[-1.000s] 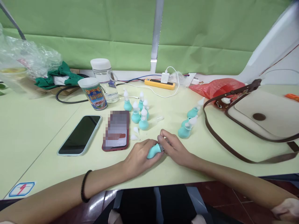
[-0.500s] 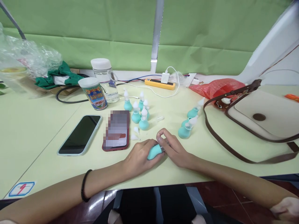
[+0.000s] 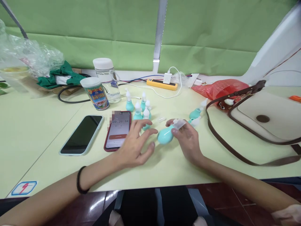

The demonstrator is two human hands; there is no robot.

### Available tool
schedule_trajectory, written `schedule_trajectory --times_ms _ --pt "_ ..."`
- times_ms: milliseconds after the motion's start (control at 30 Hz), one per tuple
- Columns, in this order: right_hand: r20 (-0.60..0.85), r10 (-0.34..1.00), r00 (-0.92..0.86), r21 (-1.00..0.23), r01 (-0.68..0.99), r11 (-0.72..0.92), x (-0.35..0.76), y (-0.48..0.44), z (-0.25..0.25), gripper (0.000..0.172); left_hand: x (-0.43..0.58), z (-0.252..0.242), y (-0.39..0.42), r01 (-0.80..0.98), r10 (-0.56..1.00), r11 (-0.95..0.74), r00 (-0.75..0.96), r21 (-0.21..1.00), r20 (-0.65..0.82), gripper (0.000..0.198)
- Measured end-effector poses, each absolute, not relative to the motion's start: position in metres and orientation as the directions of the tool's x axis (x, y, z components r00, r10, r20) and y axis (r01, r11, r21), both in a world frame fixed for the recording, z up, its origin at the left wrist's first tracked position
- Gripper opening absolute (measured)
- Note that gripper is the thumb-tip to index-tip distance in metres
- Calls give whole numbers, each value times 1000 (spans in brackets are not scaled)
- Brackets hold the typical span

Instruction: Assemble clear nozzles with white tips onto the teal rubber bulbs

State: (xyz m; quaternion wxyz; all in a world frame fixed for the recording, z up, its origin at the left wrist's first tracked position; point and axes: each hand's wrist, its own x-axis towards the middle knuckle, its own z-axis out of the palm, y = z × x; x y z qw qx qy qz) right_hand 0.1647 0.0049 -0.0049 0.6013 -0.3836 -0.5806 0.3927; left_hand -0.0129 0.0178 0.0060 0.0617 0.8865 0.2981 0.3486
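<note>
Between the thumb and fingers of my right hand (image 3: pixel 188 138) is a teal bulb nasal aspirator (image 3: pixel 165 135), held tilted by its clear nozzle end above the table. My left hand (image 3: pixel 136 142) is open just left of the bulb, fingers spread and curved, apart from it. Behind the left fingers stand several similar aspirators (image 3: pixel 129 105) with clear tips, one partly covered by those fingers. More teal aspirators (image 3: pixel 195 113) lie tilted beyond my right hand. A small clear plastic piece (image 3: pixel 161 119) lies on the table between the groups.
Left of my hands lie a dark-screened phone (image 3: pixel 81 135) and a red-cased phone (image 3: pixel 115 138) showing a timer. Behind them are a noodle cup (image 3: pixel 97 95) and a water bottle (image 3: pixel 103 66). A yellow power strip (image 3: pixel 152 83) lies at the back, a strapped handbag (image 3: pixel 270 116) at right.
The aspirator has risen from between both hands into my right hand, its clear nozzle now showing. My left hand has let go and opened, moving left and slightly away.
</note>
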Motion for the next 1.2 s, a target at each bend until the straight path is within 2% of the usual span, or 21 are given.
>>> schedule_trajectory --times_ms 33,100,233,367,500,567,600,667,733,800,867,1000,1200 --pt "412 911 10 -910 -42 412 166 4 -5 13 -17 11 24 510 523 -836 625 204 580 19" --pt "414 909 -50 -910 -58 411 166 1 -4 13 -23 21 35 533 484 -845 729 43 484 16" --pt "402 902 -156 -911 30 411 166 -4 -3 12 -28 27 43 530 509 -834 847 -156 154 13" --pt "356 903 -239 -921 72 382 168 -5 -4 13 -28 18 43 543 546 -799 835 -259 68 13" --pt "308 910 -279 -919 159 360 169 -7 -4 13 -29 11 47 549 552 -797 831 -251 67 19" --pt "293 916 -275 -909 217 356 168 -8 -3 14 -29 13 47 574 565 -800 819 -176 104 20" --pt "287 919 -270 -902 245 354 167 -9 -3 15 -28 16 46 589 574 -802 806 -101 147 18" --pt "288 922 -259 -881 305 362 165 -9 -3 14 -26 23 41 601 610 -789 737 131 291 13" --pt "331 910 -249 -844 354 403 164 -8 -4 12 -24 30 36 531 696 -717 581 452 422 9" --pt "397 886 -240 -795 393 463 164 -8 -5 10 -20 34 31 356 811 -559 422 749 404 11" --pt "440 865 -241 -754 424 502 164 -7 -6 10 -17 32 30 157 887 -353 371 922 276 14" --pt "480 847 -228 -704 476 527 164 -7 -9 10 -14 19 33 -75 917 -74 387 994 97 16" --pt "499 838 -221 -690 484 539 164 -7 -12 12 -14 5 34 -194 922 51 387 980 29 28"
